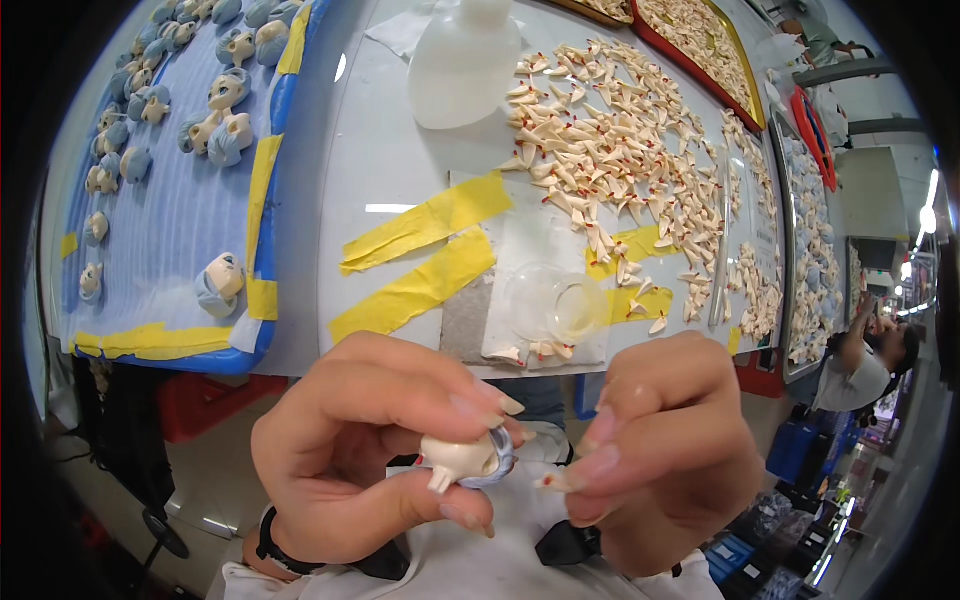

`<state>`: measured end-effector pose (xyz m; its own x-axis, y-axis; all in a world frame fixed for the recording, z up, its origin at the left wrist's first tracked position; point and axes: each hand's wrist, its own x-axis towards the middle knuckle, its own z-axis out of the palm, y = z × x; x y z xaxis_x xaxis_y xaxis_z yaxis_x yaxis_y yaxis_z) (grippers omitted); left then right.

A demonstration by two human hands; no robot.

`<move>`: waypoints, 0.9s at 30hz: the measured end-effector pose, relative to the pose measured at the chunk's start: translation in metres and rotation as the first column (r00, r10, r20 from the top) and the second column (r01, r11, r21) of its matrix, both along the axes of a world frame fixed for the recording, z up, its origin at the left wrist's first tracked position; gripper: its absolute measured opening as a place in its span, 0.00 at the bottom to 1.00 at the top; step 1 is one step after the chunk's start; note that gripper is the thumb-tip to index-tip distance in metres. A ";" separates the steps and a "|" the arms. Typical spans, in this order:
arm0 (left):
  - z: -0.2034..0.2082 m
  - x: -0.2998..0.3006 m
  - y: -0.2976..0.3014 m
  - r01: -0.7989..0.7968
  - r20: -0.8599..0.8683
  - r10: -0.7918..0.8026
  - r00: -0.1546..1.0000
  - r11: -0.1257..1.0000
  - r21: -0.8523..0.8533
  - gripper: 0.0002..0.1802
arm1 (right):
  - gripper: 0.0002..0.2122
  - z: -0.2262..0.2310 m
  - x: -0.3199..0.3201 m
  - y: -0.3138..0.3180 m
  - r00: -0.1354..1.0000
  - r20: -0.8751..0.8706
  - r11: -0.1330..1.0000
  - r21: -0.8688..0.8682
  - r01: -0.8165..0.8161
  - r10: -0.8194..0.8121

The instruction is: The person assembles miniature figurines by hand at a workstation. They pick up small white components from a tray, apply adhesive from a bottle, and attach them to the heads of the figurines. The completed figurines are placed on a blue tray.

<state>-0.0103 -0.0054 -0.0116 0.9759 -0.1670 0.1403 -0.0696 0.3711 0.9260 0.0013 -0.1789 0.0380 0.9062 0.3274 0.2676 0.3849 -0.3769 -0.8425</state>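
My left hand [350,440] is closed on a small doll head [462,460], pinched between thumb and fingers. The head is cream with pale blue hair on its right side, and a small cream stub sticks out at its lower left. To the right, my right hand [660,450] pinches a tiny cream plastic piece [552,483] with a red spot; most of it is hidden by the fingertips. A short gap separates this piece from the head. Both hands are in front of the table's near edge. On the table lies a loose pile of small cream pieces with red tips [610,130].
A blue-rimmed tray [262,215] at the left holds several blue-haired doll heads. A translucent bottle [465,65], yellow tape strips [425,220] and a small clear round dish [560,305] are on the table. More trays of parts [700,40] stand far right. A person [865,370] sits beyond.
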 end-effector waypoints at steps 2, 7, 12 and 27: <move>-0.003 0.001 -0.002 -0.004 0.026 0.003 1.000 1.000 0.030 0.23 | 0.10 0.001 0.000 0.001 1.000 -0.024 0.998 -0.055 -0.018 0.017; 0.001 -0.003 -0.002 -0.020 0.008 0.019 1.000 0.997 0.070 0.26 | 0.09 0.000 0.001 0.005 0.996 0.089 0.990 -0.143 0.001 0.012; 0.000 -0.009 -0.001 -0.029 -0.080 0.020 0.997 0.994 -0.106 0.25 | 0.09 0.000 0.001 0.010 0.963 0.270 0.977 -0.207 0.057 0.001; 0.013 0.002 -0.017 -0.365 0.592 -0.079 0.802 0.720 0.590 0.19 | 0.17 0.003 -0.003 -0.008 0.925 -0.361 0.944 0.331 0.009 0.118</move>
<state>-0.0085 -0.0227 0.0017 0.7770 -0.2943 0.5565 -0.6295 -0.3652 0.6858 -0.0022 -0.1871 0.0409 0.9429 0.3328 0.0149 0.0334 -0.0500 -0.9982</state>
